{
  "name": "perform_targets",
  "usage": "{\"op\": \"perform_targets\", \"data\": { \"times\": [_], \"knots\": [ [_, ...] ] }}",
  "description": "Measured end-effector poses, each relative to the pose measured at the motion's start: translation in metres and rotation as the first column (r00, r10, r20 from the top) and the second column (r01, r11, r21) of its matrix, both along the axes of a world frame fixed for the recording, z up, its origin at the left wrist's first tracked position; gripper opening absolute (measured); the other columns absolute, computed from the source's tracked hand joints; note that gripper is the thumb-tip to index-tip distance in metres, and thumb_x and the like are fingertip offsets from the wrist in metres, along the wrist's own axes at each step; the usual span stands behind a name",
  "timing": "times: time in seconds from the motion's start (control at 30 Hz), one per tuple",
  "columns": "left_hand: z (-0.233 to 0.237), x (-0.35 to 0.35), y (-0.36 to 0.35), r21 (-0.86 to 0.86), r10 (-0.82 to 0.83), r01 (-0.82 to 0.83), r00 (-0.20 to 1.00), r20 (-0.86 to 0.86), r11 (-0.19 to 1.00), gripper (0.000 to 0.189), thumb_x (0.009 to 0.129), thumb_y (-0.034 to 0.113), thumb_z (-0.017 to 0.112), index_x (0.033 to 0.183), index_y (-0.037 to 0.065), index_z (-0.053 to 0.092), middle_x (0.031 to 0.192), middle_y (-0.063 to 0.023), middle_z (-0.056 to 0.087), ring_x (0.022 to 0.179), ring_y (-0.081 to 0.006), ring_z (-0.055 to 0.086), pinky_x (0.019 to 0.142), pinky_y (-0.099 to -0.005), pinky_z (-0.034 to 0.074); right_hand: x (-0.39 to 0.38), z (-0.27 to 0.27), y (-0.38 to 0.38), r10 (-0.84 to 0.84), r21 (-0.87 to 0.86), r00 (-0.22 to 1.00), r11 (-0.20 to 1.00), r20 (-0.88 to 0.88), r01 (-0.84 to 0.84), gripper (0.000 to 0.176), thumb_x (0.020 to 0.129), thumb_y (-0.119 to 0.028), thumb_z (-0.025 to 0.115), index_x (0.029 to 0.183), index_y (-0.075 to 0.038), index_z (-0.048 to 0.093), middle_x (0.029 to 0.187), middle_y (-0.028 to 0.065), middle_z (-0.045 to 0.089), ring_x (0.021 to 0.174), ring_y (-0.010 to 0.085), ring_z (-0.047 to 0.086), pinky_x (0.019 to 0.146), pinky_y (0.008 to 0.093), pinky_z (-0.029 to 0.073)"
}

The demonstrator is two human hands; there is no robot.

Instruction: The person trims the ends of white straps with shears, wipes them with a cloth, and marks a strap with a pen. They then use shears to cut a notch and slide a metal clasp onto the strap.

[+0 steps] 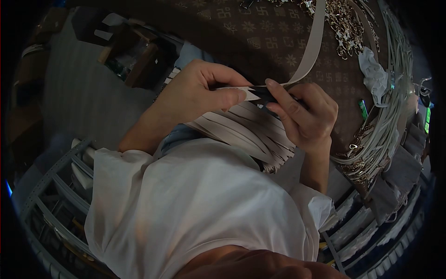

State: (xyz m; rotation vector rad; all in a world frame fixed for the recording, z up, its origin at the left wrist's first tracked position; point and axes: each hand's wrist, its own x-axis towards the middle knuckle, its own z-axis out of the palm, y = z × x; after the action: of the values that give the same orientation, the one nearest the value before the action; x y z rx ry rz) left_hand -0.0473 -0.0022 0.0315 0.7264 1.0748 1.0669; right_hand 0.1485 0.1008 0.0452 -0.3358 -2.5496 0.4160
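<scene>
My left hand [200, 93] pinches the cut end of a pale strap [310, 51] between thumb and fingers. That strap runs from my hands up and away over the table. My right hand [304, 114] meets the left one at the strap's end and grips a small dark object [264, 94], which is mostly hidden by the fingers. Under both hands a bundle of several pale cut straps [246, 132] lies fanned across my lap, above my white shirt.
A brown patterned cloth [260, 37] covers the table ahead. On it lie a heap of metal clasps [344, 28], a crumpled white rag [375, 74], a green lighter [362, 109] and a curved bundle of white straps with clasps [388, 125]. Metal shelving [55, 186] stands at the left.
</scene>
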Motion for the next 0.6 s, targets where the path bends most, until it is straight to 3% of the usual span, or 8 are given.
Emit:
{"op": "perform_targets", "data": {
  "times": [0.6],
  "knots": [
    [0.0006,0.0029,-0.0002,0.014,-0.004,0.005,0.997,-0.075,1.000,0.016,0.079,0.005,0.059,0.092,-0.002,0.064,0.070,-0.0013,0.061,0.062,-0.0040,0.052,0.056,-0.0177,0.042,-0.0001,-0.0038,-0.0031,-0.025,0.042,1.000,0.999,-0.007,0.025,0.033,0.063,-0.019,0.071,0.095,-0.010,0.068,0.059,0.0006,0.047,0.048,0.0132,0.045,0.043,0.0255,0.037]
  ]
}}
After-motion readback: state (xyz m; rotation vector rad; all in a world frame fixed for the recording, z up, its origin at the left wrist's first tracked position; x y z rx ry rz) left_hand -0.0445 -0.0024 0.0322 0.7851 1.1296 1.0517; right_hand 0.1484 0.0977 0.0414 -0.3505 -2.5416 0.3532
